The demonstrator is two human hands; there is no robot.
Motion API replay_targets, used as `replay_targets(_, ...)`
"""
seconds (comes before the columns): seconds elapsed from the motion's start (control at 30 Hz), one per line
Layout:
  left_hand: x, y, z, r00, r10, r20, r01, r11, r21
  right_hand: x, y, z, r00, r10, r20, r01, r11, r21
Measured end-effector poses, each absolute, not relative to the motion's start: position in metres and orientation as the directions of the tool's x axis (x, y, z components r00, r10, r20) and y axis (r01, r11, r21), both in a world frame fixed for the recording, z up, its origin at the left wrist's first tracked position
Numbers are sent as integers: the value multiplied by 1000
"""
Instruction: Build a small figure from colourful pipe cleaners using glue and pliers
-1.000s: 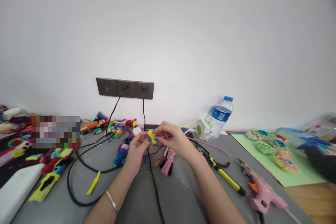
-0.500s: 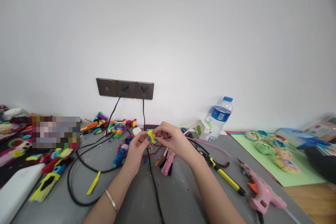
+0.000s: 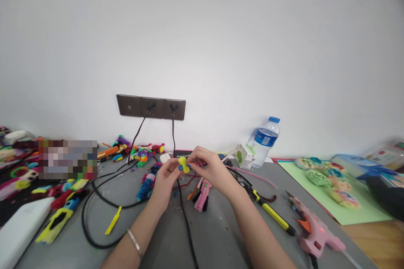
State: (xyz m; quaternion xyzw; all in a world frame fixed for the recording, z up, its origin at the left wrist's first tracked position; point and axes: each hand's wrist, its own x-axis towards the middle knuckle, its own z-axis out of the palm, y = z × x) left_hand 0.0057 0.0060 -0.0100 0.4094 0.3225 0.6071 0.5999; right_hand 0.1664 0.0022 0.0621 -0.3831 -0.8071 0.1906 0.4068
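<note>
Between my two hands is a small fuzzy yellow piece (image 3: 183, 164), bent like a bow and looking like pipe cleaner. My left hand (image 3: 166, 178) pinches it from the left, thumb and fingers closed on its edge. From the right, my right hand (image 3: 206, 167) has its thumb and fingertips closed at the piece's other side. Some fingertips are hidden behind it. Just below the hands lies a pink fuzzy figure (image 3: 202, 196) with dark parts. A blue fuzzy figure (image 3: 145, 186) rests left of my left hand.
Black cables (image 3: 104, 205) loop over the grey table. On the right are yellow-black pliers (image 3: 274, 215), a pink glue gun (image 3: 318, 232), a water bottle (image 3: 265, 141) and a small box (image 3: 245, 155). A white power bank-like slab (image 3: 27, 233) and colourful fuzzy figures (image 3: 59, 218) lie left.
The yellow piece has turned slightly, showing more of its bow shape. My hands stay in nearly the same place, with small finger shifts.
</note>
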Motion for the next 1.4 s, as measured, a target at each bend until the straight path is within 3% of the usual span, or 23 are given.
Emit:
replay_targets(0.67,2,9,-20,46,981,190,-386,-158,909,166,2,61,-366,771,522,498,636,-590)
replay_targets(1.4,5,8,-14,40,989,141,-485,-104,868,162,0,60,-370,776,510,492,630,-601)
